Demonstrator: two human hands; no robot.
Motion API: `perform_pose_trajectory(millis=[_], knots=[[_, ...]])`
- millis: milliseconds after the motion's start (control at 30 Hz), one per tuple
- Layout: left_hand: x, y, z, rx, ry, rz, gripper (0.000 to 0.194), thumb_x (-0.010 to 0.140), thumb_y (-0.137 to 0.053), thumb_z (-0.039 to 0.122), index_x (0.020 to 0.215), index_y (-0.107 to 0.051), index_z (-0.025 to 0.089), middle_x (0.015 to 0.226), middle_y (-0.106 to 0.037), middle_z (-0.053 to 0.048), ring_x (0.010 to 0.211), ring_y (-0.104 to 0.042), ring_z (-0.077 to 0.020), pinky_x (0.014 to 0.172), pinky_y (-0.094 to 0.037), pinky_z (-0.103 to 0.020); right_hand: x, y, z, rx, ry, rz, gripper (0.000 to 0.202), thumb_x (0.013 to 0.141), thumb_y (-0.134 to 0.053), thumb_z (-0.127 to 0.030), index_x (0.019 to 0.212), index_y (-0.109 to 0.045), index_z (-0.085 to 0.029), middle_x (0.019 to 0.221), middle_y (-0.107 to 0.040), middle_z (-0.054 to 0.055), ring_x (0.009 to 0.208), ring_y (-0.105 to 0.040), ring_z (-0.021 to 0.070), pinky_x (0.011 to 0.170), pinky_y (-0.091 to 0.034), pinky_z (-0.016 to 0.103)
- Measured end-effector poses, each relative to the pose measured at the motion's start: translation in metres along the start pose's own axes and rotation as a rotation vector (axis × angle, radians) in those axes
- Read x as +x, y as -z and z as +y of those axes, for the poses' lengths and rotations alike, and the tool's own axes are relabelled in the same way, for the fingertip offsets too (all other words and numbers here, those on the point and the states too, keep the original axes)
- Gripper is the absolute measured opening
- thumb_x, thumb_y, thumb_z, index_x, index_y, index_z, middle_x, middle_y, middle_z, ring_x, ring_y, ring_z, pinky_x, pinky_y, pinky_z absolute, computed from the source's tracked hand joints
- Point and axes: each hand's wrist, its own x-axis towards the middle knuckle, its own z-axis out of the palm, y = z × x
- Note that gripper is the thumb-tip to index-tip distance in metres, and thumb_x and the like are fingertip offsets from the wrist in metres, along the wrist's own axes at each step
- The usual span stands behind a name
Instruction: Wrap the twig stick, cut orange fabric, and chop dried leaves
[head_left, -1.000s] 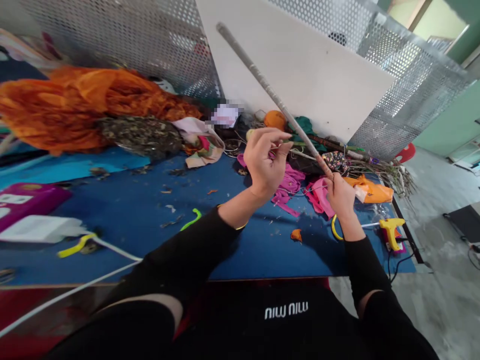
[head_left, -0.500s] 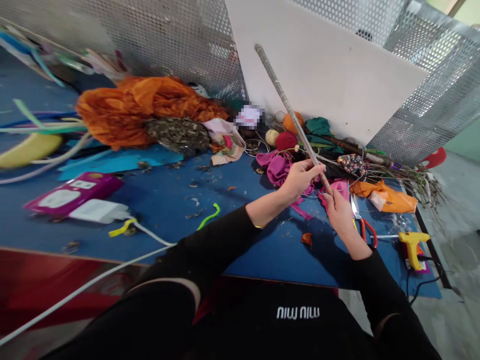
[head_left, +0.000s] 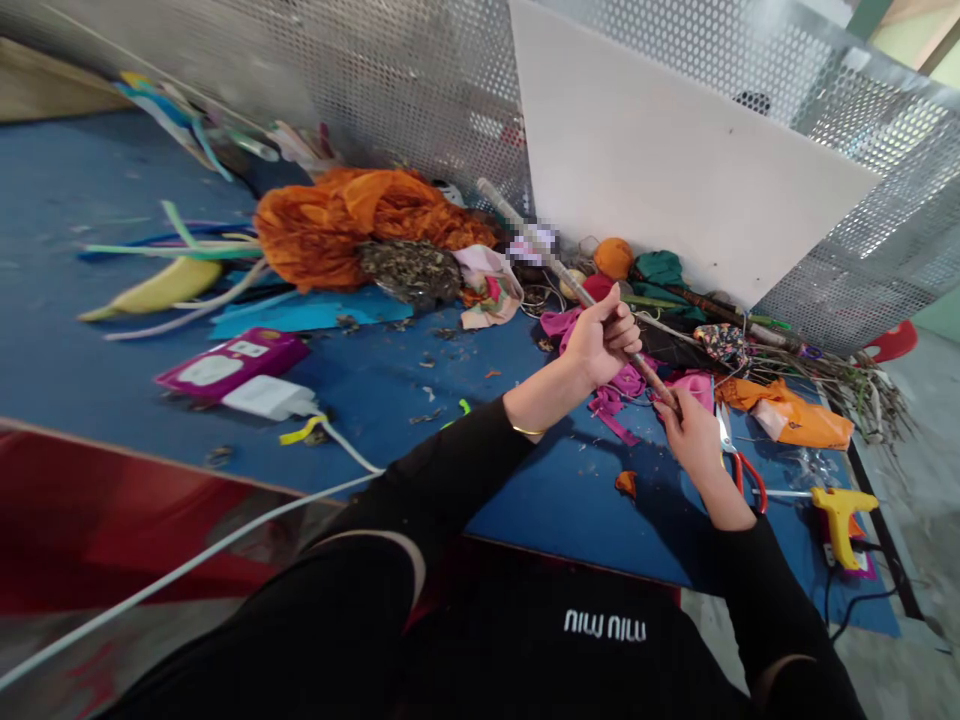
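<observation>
Both hands are on one stick, set apart from each other along it. Left hand: fingers curled round the stick partway up, the thumb side uppermost, with a thin gold bangle at the wrist. Right hand: clamped on the lower end, thumb along the near side. The stick is held in the air over the desk, slanting away from the right hand, its far end toward the upper left.

Magenta cloth lies on the desk beneath and beyond the hands. Red-handled scissors lie just beside the right wrist; further right are a yellow glue gun and an orange packet. A small orange scrap sits between the two forearms.

Behind the stick, an orange ball and green cloth sit near a white board, which leans against perforated metal. Twigs stretch toward the right edge. Well to the left are a heap of orange cloth, a purple box and a white plug beside it, with a cable crossing the near edge.
</observation>
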Motion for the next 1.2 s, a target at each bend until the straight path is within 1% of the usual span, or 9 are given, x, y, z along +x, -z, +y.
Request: perform_pose_trajectory(millis=[100, 200, 367, 533, 633, 767, 967, 1100, 1200], knots=[[0.003, 0.003, 0.000, 0.051, -0.006, 0.057, 0.071, 0.106, -0.053, 0.068, 0.057, -0.029, 0.022, 0.042, -0.015, 0.010, 0.038, -0.012, -0.0069, 0.039, -0.016, -0.024, 0.002, 0.002, 0.002, 0.192, 0.069, -0.136, 0.037, 0.103, -0.045, -0.050, 0.117, -0.068, -0.024, 0.093, -0.075, 0.007, 0.083, -0.068, 0.0243, 0.075, -0.045, 0.031], [0.007, 0.003, -0.001, 0.100, -0.019, 0.043, 0.070, 0.102, -0.057, 0.073, 0.059, -0.039, 0.021, 0.045, -0.017, 0.010, 0.038, -0.015, -0.0064, 0.040, -0.021, -0.023, 0.005, 0.002, 0.007, 0.226, 0.034, -0.129, 0.045, 0.105, -0.036, -0.055, 0.111, -0.069, -0.024, 0.079, -0.068, 0.004, 0.072, -0.063, 0.0225, 0.070, -0.043, 0.031], [0.016, 0.006, 0.020, 0.228, -0.250, 0.082, 0.056, 0.101, -0.058, 0.073, 0.093, -0.066, 0.018, 0.068, -0.059, 0.001, 0.066, -0.062, -0.0118, 0.063, -0.052, -0.024, 0.007, 0.005, 0.013, 0.133, -0.022, 0.017, 0.052, 0.105, -0.032, -0.056, 0.112, -0.071, -0.022, 0.079, -0.068, 0.004, 0.066, -0.059, 0.0202, 0.066, -0.039, 0.029], [0.041, 0.044, 0.072, 0.282, -0.535, 0.146, 0.049, 0.112, -0.040, 0.064, 0.106, -0.067, 0.023, 0.095, -0.070, -0.004, 0.098, -0.069, -0.0148, 0.081, -0.056, -0.027, 0.006, 0.011, 0.015, 0.029, 0.020, 0.010, 0.052, 0.106, -0.032, -0.053, 0.112, -0.073, -0.021, 0.077, -0.070, 0.005, 0.067, -0.060, 0.0203, 0.066, -0.036, 0.029], [0.054, 0.071, 0.097, 0.075, -0.564, 0.147, 0.051, 0.120, -0.020, 0.041, 0.105, -0.065, 0.024, 0.089, -0.066, 0.001, 0.093, -0.061, -0.0074, 0.090, -0.053, -0.022, 0.005, 0.013, 0.014, -0.034, 0.054, 0.002, 0.049, 0.107, -0.034, -0.050, 0.109, -0.073, -0.020, 0.082, -0.073, 0.008, 0.073, -0.064, 0.0217, 0.068, -0.037, 0.029], [0.062, 0.088, 0.107, 0.224, -0.581, 0.190, 0.041, 0.120, -0.028, 0.039, 0.109, -0.064, 0.022, 0.083, -0.057, 0.001, 0.089, -0.060, -0.0087, 0.083, -0.051, -0.023, 0.006, 0.011, 0.014, -0.052, 0.078, -0.012, 0.048, 0.106, -0.033, -0.048, 0.105, -0.072, -0.020, 0.084, -0.074, 0.009, 0.074, -0.065, 0.0220, 0.069, -0.038, 0.029], [0.047, 0.065, 0.103, 0.303, -0.544, 0.364, 0.046, 0.119, -0.026, 0.042, 0.111, -0.067, 0.023, 0.094, -0.068, -0.003, 0.095, -0.067, -0.0110, 0.080, -0.054, -0.021, 0.008, 0.004, 0.020, -0.069, 0.120, 0.034, 0.048, 0.106, -0.035, -0.049, 0.103, -0.073, -0.019, 0.079, -0.073, 0.008, 0.069, -0.062, 0.0213, 0.065, -0.036, 0.029], [0.030, 0.040, 0.090, 0.194, -0.483, 0.236, 0.052, 0.119, -0.017, 0.045, 0.117, -0.066, 0.026, 0.112, -0.075, 0.001, 0.100, -0.069, -0.0074, 0.090, -0.056, -0.021, 0.012, 0.009, 0.030, -0.027, 0.098, 0.324, 0.052, 0.106, -0.037, -0.055, 0.111, -0.073, -0.018, 0.088, -0.076, 0.010, 0.075, -0.065, 0.0211, 0.068, -0.040, 0.029], [0.028, 0.032, 0.067, 0.407, -0.388, 0.195, 0.030, 0.115, -0.044, 0.029, 0.105, -0.071, 0.020, 0.093, -0.075, 0.001, 0.076, -0.066, -0.0074, 0.076, -0.053, -0.021, 0.017, 0.014, 0.039, 0.150, 0.018, 0.534, 0.058, 0.107, -0.033, -0.062, 0.113, -0.070, -0.018, 0.091, -0.074, 0.010, 0.078, -0.066, 0.0216, 0.072, -0.045, 0.032]])
